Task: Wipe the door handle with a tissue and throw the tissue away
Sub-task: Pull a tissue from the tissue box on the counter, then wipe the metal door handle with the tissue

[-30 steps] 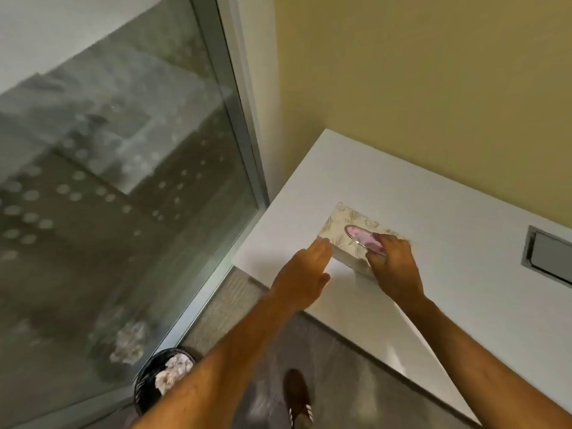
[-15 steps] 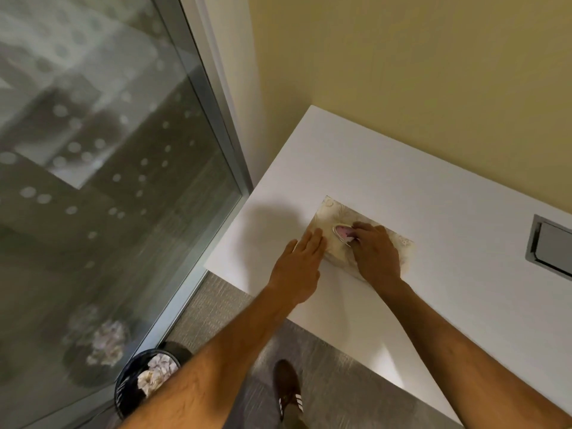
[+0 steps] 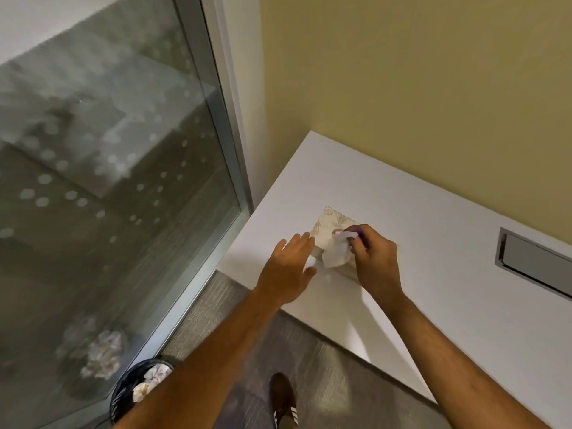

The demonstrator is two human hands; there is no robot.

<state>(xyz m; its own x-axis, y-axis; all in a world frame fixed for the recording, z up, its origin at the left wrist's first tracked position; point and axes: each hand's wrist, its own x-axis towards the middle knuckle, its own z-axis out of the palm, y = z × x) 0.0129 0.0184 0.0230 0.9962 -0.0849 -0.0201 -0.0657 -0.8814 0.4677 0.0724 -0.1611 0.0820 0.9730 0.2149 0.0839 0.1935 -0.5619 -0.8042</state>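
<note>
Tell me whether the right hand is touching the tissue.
Touching. The head view shows the right hand pinching the white tissue between its fingers above the tissue box.

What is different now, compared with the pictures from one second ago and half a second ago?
The right hand has pinched a white tissue and drawn it up out of the beige patterned tissue box; earlier its fingers were only at the slot. The left hand stays open, flat beside the box. The box stays on the white table; the black wastebasket is unmoved.
</note>
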